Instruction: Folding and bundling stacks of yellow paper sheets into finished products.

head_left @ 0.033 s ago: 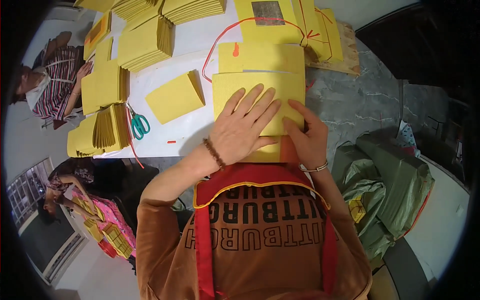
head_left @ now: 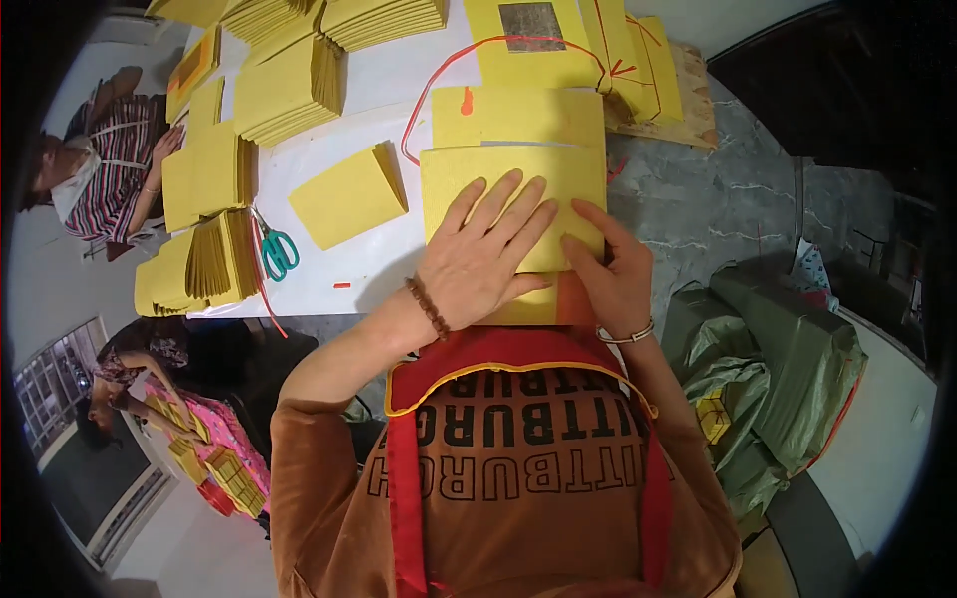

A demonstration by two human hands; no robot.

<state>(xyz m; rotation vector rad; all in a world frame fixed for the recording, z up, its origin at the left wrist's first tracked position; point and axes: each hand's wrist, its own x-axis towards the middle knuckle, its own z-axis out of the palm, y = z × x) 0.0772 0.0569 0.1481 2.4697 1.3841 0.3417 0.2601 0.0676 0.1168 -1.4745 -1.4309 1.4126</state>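
A folded yellow paper piece (head_left: 449, 174) lies in front of me on more yellow paper at the table's near edge. My left hand (head_left: 488, 239) rests flat across it, fingers spread. At its right edge is my right hand (head_left: 613, 264), with index finger and thumb apart on the paper; its other fingers are mostly hidden. Just beyond lies another yellow sheet (head_left: 538, 115) with an orange-red mark. Part of the lower paper, tinted orange near my right wrist, shows below my hands. A red cord (head_left: 424, 105) loops past the papers' left side.
Green-handled scissors (head_left: 280, 254) lie beside yellow paper stacks (head_left: 204, 179) on the white-covered table (head_left: 374, 115). A single folded yellow piece (head_left: 347, 204) is left of my hands. Green wrapped bundles (head_left: 788, 349) stand at right. Two people work at left.
The papers and table appear shifted very slightly in the picture. Both hands keep the same pose on the paper.
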